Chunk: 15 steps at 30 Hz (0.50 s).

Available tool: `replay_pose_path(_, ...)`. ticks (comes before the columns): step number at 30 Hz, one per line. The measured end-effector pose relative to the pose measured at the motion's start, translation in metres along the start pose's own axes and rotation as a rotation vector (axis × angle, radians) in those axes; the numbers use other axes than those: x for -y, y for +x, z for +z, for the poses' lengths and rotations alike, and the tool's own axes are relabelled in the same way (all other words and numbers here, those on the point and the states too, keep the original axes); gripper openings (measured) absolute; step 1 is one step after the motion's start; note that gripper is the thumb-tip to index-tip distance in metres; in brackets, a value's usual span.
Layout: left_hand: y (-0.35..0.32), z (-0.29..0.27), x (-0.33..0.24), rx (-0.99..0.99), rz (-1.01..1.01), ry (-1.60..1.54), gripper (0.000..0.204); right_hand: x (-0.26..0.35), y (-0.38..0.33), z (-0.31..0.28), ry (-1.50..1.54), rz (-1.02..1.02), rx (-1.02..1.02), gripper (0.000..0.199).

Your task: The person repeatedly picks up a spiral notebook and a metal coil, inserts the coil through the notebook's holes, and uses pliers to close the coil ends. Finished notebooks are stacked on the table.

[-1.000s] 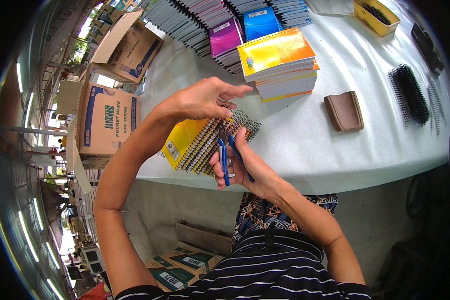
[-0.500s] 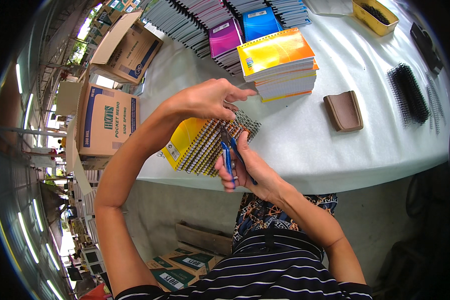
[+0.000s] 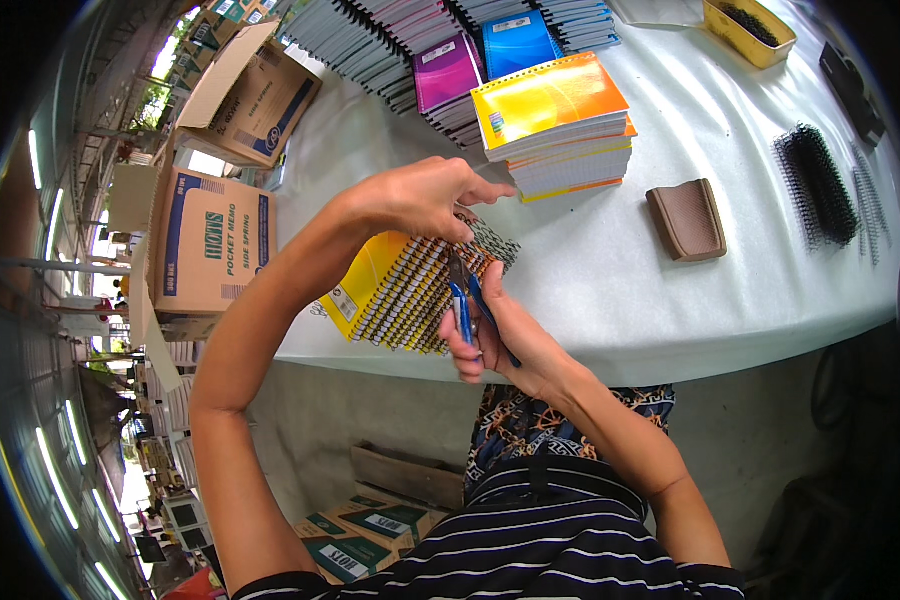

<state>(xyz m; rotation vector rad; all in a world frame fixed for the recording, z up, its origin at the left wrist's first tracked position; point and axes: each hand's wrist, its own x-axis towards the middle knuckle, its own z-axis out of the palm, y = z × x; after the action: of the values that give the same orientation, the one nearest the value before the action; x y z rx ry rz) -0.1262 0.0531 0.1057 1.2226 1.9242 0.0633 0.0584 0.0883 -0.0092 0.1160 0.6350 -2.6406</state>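
Note:
A fanned pile of yellow-covered spiral notebooks (image 3: 390,290) lies near the table's front edge, wire bindings toward my right hand. My left hand (image 3: 435,200) reaches over its far end, thumb bent against the bindings and index finger extended; its other fingers are partly hidden. In my right hand (image 3: 500,325) are pliers with blue handles (image 3: 463,312), fingers wrapped round the grips. The pliers' dark jaws touch or nearly touch the coils just below my left thumb; what lies between them is too small to tell.
Just beyond my left hand stands a stack of orange-yellow pads (image 3: 570,165). Purple (image 3: 448,72) and blue (image 3: 525,45) notebooks top piles behind it. A brown block (image 3: 687,220), black wire coils (image 3: 818,188) and a yellow tray (image 3: 750,35) sit rightward; cardboard boxes (image 3: 215,240) stand left.
My right hand and the pliers have shifted slightly to the right along the bindings. My left hand keeps nearly the same place on the notebooks.

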Motion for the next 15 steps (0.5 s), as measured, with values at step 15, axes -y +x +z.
replay_pose_path(15, 0.011, 0.009, 0.003, -0.03, 0.048, 0.116, 0.064, -0.005, -0.002, -0.009, 0.036, 0.013, -0.003, 0.081)
